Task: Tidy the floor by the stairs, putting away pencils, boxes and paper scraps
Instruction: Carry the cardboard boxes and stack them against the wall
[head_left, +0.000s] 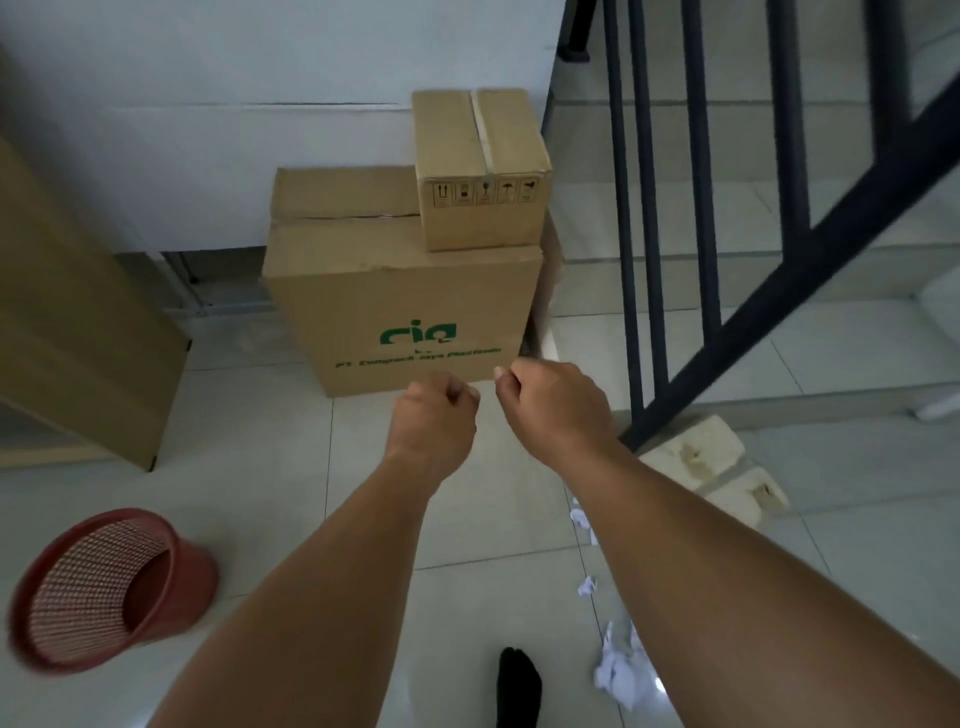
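Note:
A large cardboard box (405, 312) with green lettering stands on the tiled floor against the white wall. A smaller taped box (480, 166) sits on top of it at the right. My left hand (434, 421) and my right hand (553, 402) are both stretched out in front of the large box's lower edge, fingers curled closed, with nothing visible in either. White crumpled paper scraps (618, 670) lie on the floor under my right forearm, with smaller scraps (584, 519) farther ahead. No pencils show.
A red mesh waste basket (104, 587) lies tipped on the floor at lower left. A tall flat cardboard panel (78, 332) leans at left. The black stair railing (727, 208) and steps rise at right, with pale foam blocks (711, 457) at its foot. A dark-socked foot (517, 686) shows below.

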